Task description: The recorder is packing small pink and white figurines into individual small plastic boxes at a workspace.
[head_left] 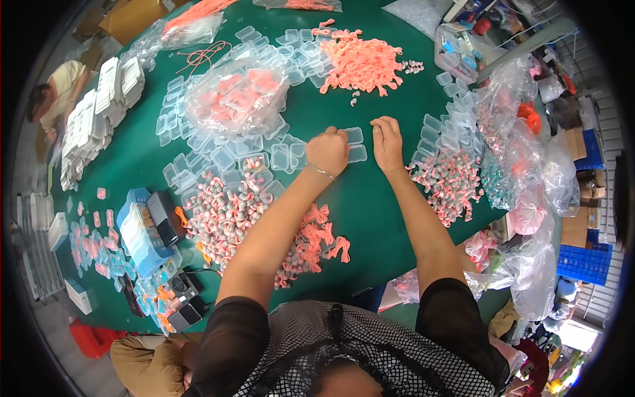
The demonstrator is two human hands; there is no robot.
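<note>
My left hand (328, 151) is closed in a fist, knuckles up, beside an open clear plastic case (356, 144) on the green table. What its fingers hold, if anything, is hidden. On the case's other side, my right hand (387, 142) rests with its fingers stretched out and close together, nothing visible in it. Beyond both hands lies a heap of coral cord bundles (364, 61). Under and beside my left forearm are small grey-and-coral pieces (228, 208) and more coral cord bundles (316, 238).
Clear cases (192, 142) spread at left around a plastic bag (235, 99) of coral items. White trays (102, 119) stack at far left, near another person (63, 99). A blue basket (144, 228) stands lower left. More cases (450, 129) and grey-and-coral pieces (450, 185) lie right.
</note>
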